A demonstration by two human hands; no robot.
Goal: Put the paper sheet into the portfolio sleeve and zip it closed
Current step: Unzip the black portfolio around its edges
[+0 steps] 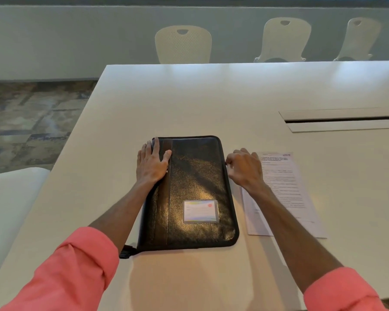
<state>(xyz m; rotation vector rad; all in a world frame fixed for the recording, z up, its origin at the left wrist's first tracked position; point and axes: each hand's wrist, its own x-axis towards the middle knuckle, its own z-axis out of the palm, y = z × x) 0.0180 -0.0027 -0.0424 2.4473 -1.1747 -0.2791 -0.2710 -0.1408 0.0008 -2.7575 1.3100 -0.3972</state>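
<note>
A black leather portfolio sleeve [195,191] lies closed and flat on the white table [211,90], with a small card window on its front. My left hand [152,163] rests flat on its upper left corner, fingers straight. At the sleeve's right edge, my right hand [244,168] has its fingers curled and pinches something at the zipper line; the zipper pull itself is hidden by the fingers. The printed paper sheet [285,194] lies on the table just right of the sleeve, partly under my right wrist.
A cable slot [344,120] is set into the table at the right. Three white chairs stand beyond the far edge, the nearest chair [183,43] in the middle. Another white seat [9,198] is at the left. A black strap end [127,252] sticks out at the sleeve's lower left.
</note>
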